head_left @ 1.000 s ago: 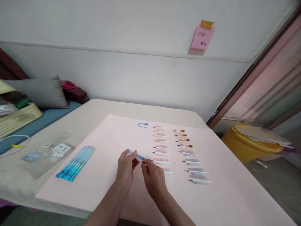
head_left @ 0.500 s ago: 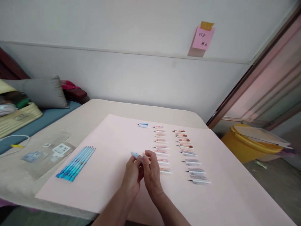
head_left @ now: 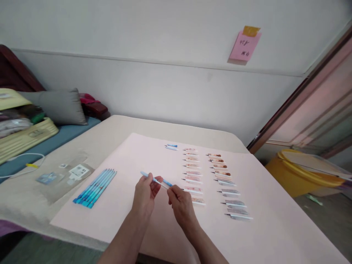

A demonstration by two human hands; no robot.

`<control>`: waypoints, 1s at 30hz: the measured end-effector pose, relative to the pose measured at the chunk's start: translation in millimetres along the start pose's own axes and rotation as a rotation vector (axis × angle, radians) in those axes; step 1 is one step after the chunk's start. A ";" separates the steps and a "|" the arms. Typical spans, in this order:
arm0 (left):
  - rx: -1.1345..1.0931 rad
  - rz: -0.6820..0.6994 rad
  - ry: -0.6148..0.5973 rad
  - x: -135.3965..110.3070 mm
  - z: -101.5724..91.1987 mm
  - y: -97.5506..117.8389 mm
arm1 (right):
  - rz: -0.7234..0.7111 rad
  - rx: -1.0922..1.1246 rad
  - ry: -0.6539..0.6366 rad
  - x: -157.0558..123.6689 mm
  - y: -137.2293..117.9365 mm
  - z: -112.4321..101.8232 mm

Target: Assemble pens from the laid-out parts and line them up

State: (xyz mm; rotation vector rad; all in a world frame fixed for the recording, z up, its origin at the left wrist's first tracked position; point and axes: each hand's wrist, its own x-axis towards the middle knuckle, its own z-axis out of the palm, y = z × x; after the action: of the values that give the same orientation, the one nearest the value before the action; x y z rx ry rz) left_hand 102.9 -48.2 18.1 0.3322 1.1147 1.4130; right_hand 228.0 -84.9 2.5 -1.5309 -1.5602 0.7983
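Observation:
My left hand pinches a light blue pen piece between thumb and fingers, its tip pointing up and left. From this piece a thin white length slants toward my right hand. The fingers of my right hand are closed around a darker blue pen piece. Whether the two pieces are joined, I cannot tell. Left of my hands lies a row of blue pens side by side. Beyond my hands, a dark blue piece and a pale blue piece lie close together.
Pink-patterned pen pieces form a column right of my hands. Farther right are brown-topped pieces and grey ones. A clear plastic bag lies at the left, and a yellow bin stands beyond the table.
My hands have moved apart, and the thin white length and the darker blue piece now show between them. The view has turned slightly left.

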 end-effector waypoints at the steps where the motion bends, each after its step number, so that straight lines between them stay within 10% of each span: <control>1: -0.004 0.006 0.021 0.6 -0.3 0.2 | -0.013 -0.020 0.012 -0.4 -0.4 -1.0; 13: 0.007 -0.041 -0.129 -6.7 3.4 -14.6 | -0.115 -0.221 0.034 1.7 6.9 2.3; 22: -0.116 -0.012 0.111 28.5 -18.9 20.2 | -0.097 -0.698 0.067 25.6 20.1 4.2; 30: -0.097 -0.003 0.078 26.2 -18.5 18.4 | -0.148 -0.972 -0.090 37.8 35.1 36.1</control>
State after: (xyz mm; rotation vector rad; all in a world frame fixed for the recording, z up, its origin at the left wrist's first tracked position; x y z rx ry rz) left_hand 71.9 -28.8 12.3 0.2074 1.1047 1.4826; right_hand 215.7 -41.6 -41.4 -1.9923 -2.2631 -0.0359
